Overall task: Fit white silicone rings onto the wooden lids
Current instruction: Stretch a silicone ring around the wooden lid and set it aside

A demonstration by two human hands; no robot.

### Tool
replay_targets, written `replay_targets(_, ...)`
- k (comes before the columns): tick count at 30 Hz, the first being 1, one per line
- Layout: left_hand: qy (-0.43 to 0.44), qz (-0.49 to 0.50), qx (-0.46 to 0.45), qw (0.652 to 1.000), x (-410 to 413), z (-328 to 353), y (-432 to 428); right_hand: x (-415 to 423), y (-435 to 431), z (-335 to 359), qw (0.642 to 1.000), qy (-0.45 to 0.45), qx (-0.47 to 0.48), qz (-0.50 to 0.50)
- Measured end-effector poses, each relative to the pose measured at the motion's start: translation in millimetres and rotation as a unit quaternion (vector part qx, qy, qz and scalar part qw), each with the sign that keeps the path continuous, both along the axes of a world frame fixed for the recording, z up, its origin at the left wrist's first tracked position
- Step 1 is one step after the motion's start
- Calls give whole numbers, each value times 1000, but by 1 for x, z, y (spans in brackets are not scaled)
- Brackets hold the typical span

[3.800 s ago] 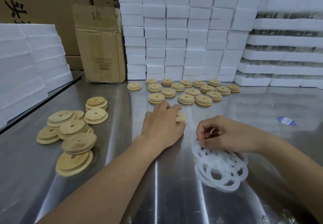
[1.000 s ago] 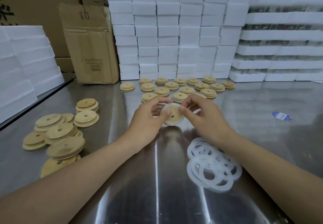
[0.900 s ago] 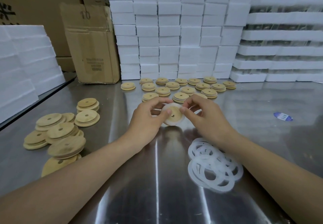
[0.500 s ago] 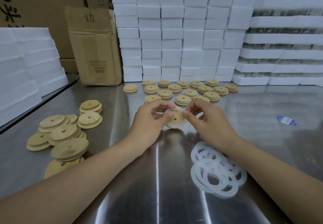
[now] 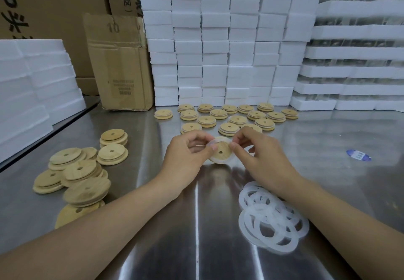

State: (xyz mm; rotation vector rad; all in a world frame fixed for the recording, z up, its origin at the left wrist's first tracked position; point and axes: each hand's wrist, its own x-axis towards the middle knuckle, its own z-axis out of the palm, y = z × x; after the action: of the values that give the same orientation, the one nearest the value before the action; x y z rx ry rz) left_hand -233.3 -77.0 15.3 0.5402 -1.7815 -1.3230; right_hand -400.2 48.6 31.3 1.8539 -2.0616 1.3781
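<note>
Over the middle of the steel table, both hands hold one round wooden lid (image 5: 222, 152) with a centre hole, tilted toward me. A white silicone ring (image 5: 215, 143) lies around its rim. My left hand (image 5: 188, 155) pinches the lid's left edge with thumb and fingers. My right hand (image 5: 260, 153) pinches the right edge and the ring. A loose heap of white silicone rings (image 5: 271, 217) lies at the near right. Bare wooden lids (image 5: 74, 170) are piled at the left. Several ringed lids (image 5: 227, 116) sit in rows at the back.
Stacks of white foam blocks (image 5: 229, 39) wall off the back, with more foam (image 5: 32, 87) at the left. A cardboard box (image 5: 119, 63) stands at the back left. A blue-and-white sticker (image 5: 358, 155) lies on the table (image 5: 196, 247) at the right.
Since 3.8 s ago both hands have come together on one lid and lifted it, with a ring taken from the heap now around its rim. Over the last second the hands barely move.
</note>
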Motion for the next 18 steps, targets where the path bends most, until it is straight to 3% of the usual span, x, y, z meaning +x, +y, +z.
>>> replay_targets(6, 9, 13, 68, 998, -1, 1, 0, -1, 0, 2, 1000, 7, 18, -4)
replay_targets(12, 17, 2, 145, 989, 1, 6, -1, -5, -2, 4, 996, -68, 55, -5)
replay_targets(18, -2, -24, 150, 988, 4, 9, -3, -6, -1, 3, 996, -81, 48, 5)
